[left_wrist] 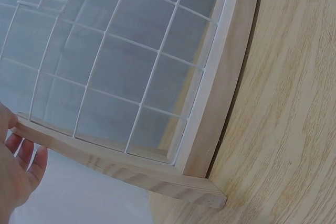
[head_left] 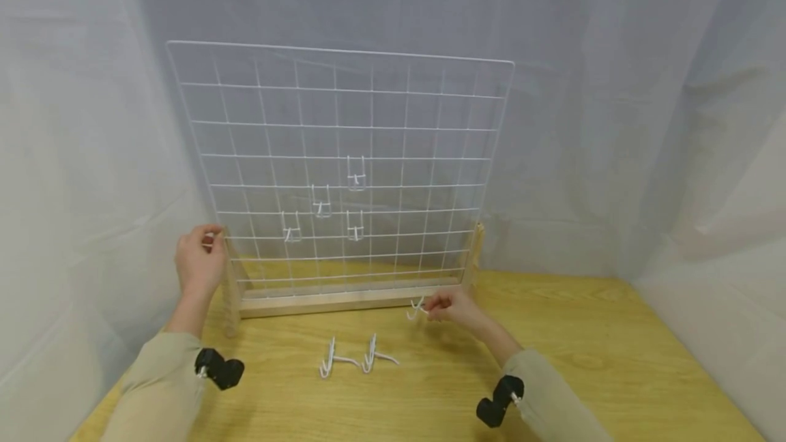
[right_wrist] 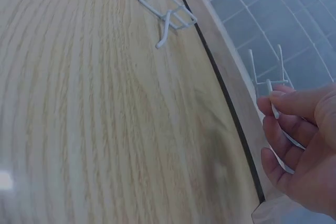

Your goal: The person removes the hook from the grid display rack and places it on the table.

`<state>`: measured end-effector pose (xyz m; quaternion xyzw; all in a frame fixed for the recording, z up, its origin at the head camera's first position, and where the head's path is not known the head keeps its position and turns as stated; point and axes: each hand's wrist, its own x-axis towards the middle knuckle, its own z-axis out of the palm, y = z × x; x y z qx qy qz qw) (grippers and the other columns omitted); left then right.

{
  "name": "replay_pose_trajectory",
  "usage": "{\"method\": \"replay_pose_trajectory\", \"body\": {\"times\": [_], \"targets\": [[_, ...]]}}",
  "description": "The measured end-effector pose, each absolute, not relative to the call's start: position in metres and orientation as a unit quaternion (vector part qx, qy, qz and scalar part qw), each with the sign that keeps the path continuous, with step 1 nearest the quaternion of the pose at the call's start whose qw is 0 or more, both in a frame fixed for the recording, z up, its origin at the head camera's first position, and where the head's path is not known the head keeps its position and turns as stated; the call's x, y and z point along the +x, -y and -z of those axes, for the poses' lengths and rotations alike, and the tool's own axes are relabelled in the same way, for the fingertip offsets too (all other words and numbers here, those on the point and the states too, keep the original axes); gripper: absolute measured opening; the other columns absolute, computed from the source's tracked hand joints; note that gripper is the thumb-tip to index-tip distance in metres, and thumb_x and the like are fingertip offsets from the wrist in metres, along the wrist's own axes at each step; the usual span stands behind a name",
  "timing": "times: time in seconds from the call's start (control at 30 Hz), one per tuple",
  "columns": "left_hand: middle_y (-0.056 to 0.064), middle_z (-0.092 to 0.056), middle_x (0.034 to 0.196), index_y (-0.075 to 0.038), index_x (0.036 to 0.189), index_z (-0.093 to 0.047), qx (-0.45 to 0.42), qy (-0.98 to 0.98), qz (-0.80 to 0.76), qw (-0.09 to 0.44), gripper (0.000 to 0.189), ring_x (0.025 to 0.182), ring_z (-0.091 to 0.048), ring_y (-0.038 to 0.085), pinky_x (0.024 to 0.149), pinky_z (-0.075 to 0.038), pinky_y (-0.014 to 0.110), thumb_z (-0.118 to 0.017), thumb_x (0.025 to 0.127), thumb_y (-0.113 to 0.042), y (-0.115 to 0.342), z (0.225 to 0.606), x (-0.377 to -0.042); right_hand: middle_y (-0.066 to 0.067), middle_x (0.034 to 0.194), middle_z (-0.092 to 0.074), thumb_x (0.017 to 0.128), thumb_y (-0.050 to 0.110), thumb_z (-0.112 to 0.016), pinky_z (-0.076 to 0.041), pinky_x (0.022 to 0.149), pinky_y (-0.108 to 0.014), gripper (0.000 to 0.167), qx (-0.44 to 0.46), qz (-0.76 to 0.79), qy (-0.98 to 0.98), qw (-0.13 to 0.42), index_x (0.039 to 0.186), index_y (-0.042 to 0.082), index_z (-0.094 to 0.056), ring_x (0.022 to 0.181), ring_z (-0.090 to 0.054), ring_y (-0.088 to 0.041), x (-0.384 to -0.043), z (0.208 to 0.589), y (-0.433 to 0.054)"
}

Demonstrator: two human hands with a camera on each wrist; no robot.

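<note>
A white wire grid panel (head_left: 341, 52) stands upright in a wooden stand (head_left: 350, 301). At the left side, my left hand (head_left: 200, 261) holds the top of the stand's upright post (left_wrist: 68, 148), fingers bent at its edge. My right hand (head_left: 457, 310) pinches a white wire hook (right_wrist: 270, 83) between thumb and index finger, the hook's two prongs pointing up. This hook is in front of the grid's lower right part. Two more wire hooks, one on the left (head_left: 331, 359) and one on the right (head_left: 372, 355), lie on the table before the stand.
Several white hooks, such as the topmost hook (head_left: 356, 179), hang near the middle of the grid. The stand rests on a wood-grain table (head_left: 589, 346). Pale curtains (head_left: 614, 155) surround the back and sides.
</note>
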<state>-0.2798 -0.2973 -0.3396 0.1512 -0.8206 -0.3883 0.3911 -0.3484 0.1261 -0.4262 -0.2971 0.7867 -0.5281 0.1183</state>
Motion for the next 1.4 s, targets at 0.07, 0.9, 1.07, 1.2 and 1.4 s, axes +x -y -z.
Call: {"method": "replay_pose_trajectory", "body": {"times": [0.07,0.9,1.07,1.2,1.4], "targets": [[0.02,-0.048,0.092,0.005,0.108,-0.058,0.151,0.821,0.389,0.391,0.023,0.082,-0.046,0.029,0.071,-0.033,0.036,-0.045,0.092,-0.004,0.297,0.339,-0.28,-0.026,0.086,-0.063,0.082,-0.008,-0.059,-0.049,0.068,-0.024,0.015,-0.3,0.522,-0.789,0.12,0.093,-0.017,-0.059,0.077,-0.062,-0.026,-0.348,0.429,-0.128],[0.021,-0.049,0.091,0.005,0.108,-0.058,0.148,0.822,0.383,0.395,0.022,0.083,-0.046,0.03,0.071,-0.033,0.037,-0.046,0.092,-0.004,0.296,0.34,-0.279,-0.005,0.073,-0.062,0.08,-0.005,-0.062,-0.04,0.052,-0.019,0.012,-0.303,0.491,-0.793,0.195,0.09,-0.011,-0.063,0.058,-0.048,-0.008,-0.337,0.455,-0.13],[0.021,-0.05,0.091,0.006,0.107,-0.058,0.146,0.822,0.382,0.397,0.022,0.083,-0.046,0.031,0.072,-0.033,0.037,-0.046,0.092,-0.004,0.296,0.34,-0.279,-0.004,0.073,-0.062,0.079,-0.005,-0.063,-0.039,0.052,-0.019,0.013,-0.312,0.483,-0.796,0.191,0.09,-0.012,-0.063,0.058,-0.048,-0.006,-0.335,0.457,-0.129],[0.022,-0.05,0.091,0.006,0.106,-0.059,0.143,0.821,0.381,0.4,0.021,0.083,-0.047,0.031,0.072,-0.033,0.037,-0.047,0.091,-0.003,0.296,0.341,-0.28,-0.004,0.072,-0.063,0.078,-0.004,-0.066,-0.038,0.052,-0.018,0.012,-0.311,0.47,-0.804,0.187,0.089,-0.01,-0.065,0.058,-0.048,-0.005,-0.334,0.458,-0.128],[0.021,-0.05,0.093,0.005,0.108,-0.058,0.15,0.822,0.384,0.393,0.022,0.083,-0.046,0.03,0.072,-0.033,0.037,-0.046,0.092,-0.004,0.297,0.34,-0.28,-0.007,0.072,-0.064,0.077,-0.004,-0.066,-0.039,0.052,-0.018,0.011,-0.316,0.456,-0.812,0.181,0.087,-0.01,-0.066,0.059,-0.048,-0.006,-0.335,0.459,-0.125]]}}
